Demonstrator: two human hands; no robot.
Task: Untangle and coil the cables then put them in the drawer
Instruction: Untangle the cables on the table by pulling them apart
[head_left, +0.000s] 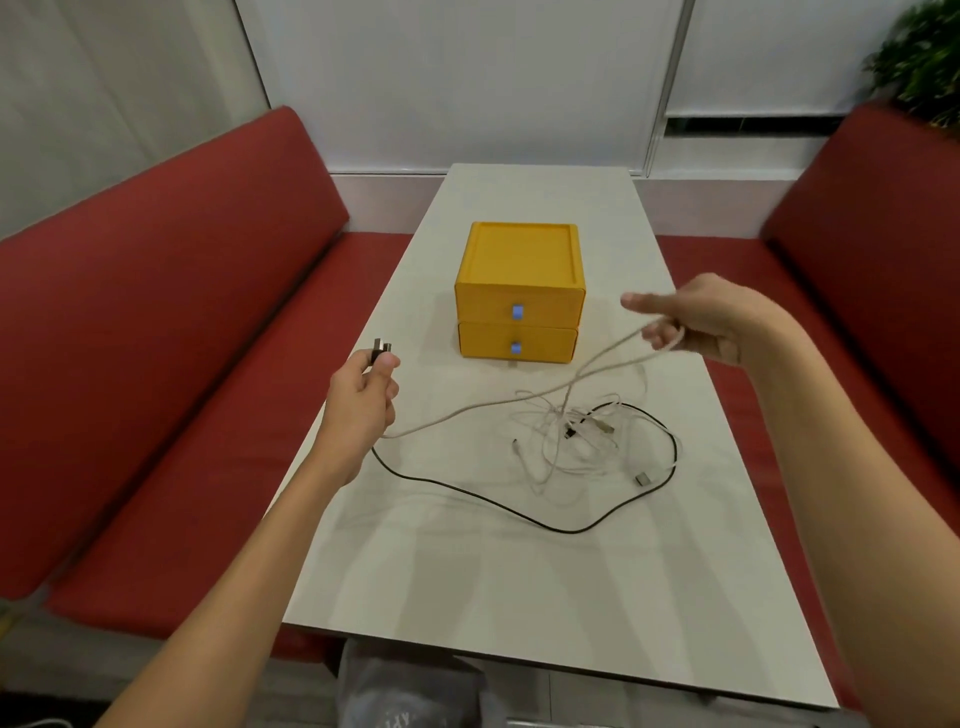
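Note:
A yellow two-drawer box (519, 291) stands mid-table, both drawers closed. In front of it lies a tangle of white cables (566, 441) with a black cable (498, 506) looping round it. My left hand (363, 400) is raised over the table's left edge and pinches a dark plug (381, 349); the black cable and a white cable (467, 413) run from under it. My right hand (696, 319) is lifted at the right of the box, its fingers hooked round a loop of that white cable, which slopes down to the tangle.
The white table (467, 587) runs away from me between two red benches, one on the left (156, 338) and one on the right (883, 260). A plant (924, 62) shows at the top right. A grey bag (410, 691) lies below the near table edge.

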